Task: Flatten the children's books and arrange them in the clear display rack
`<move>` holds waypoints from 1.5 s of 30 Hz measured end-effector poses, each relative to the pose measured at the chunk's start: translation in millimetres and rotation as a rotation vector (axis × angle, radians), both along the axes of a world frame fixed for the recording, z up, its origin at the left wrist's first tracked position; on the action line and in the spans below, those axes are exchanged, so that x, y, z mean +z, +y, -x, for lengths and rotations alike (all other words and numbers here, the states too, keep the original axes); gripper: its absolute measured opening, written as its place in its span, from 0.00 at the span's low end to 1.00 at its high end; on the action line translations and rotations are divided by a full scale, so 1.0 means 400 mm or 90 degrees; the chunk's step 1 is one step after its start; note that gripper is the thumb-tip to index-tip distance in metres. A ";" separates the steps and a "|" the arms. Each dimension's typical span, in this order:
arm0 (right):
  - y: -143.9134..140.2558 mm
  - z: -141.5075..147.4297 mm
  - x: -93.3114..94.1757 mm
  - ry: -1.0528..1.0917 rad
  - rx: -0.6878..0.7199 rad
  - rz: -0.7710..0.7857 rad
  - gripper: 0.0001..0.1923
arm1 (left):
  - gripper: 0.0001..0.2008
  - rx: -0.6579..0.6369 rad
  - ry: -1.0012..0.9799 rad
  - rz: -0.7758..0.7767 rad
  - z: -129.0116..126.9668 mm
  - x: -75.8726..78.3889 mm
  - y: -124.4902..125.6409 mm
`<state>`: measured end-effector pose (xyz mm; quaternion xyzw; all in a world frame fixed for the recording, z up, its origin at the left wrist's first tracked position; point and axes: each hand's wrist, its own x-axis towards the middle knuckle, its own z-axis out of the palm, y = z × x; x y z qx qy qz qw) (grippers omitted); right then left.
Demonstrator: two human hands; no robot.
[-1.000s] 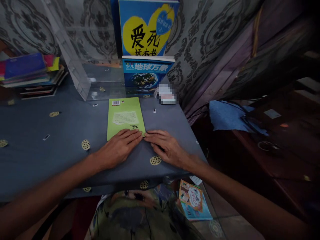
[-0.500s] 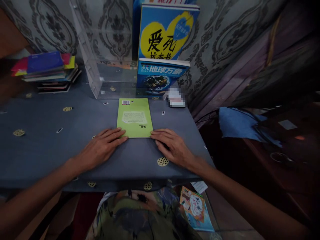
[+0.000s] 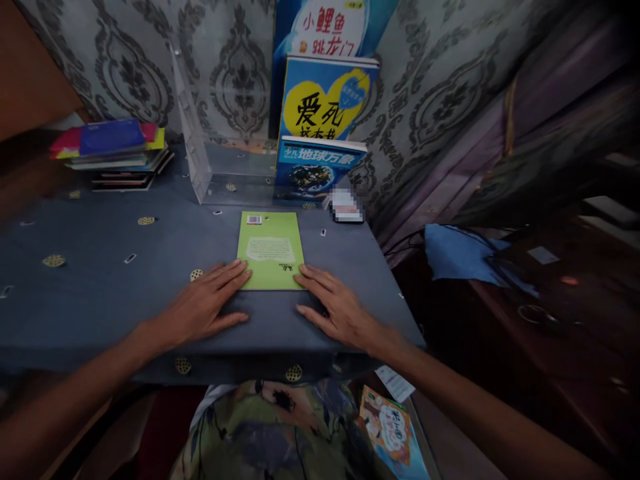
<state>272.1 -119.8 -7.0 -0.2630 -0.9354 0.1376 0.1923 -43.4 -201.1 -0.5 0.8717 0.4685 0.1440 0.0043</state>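
Observation:
A thin green book (image 3: 270, 230) lies flat on the table, its barcode at the far left corner and a pale text panel in the middle. My left hand (image 3: 207, 303) rests with straight fingers on its near left edge, thumb spread away on the cloth. On the near right corner lie the fingertips of my right hand (image 3: 335, 303), its thumb also held apart. Both hands are open and touch the book without gripping it. Behind it stands a clear acrylic rack (image 3: 197, 160) that holds several upright books, a blue magazine (image 3: 313, 170) in front.
A stack of books and folders (image 3: 120, 143) sits at the back left. A pixelated object (image 3: 347, 205) is beside the rack. Below the table's right front edge lies an orange and blue book (image 3: 393, 427). A blue cloth (image 3: 460, 252) hangs over dark red furniture at right.
My thumbs have spread away from the fingers, and my fingers lie further onto the green book. The camera view has tilted up, showing more of the top book in the rack.

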 end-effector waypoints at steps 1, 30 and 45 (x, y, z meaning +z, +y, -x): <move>-0.017 -0.007 -0.002 0.005 0.002 -0.004 0.27 | 0.37 -0.004 -0.002 -0.009 -0.004 0.000 -0.017; -0.198 -0.072 0.051 0.239 0.024 -0.077 0.20 | 0.15 -0.067 -0.132 -0.217 -0.085 0.185 -0.189; 0.112 0.082 0.072 0.372 -0.066 0.257 0.14 | 0.16 0.141 -0.420 0.094 -0.021 0.088 0.177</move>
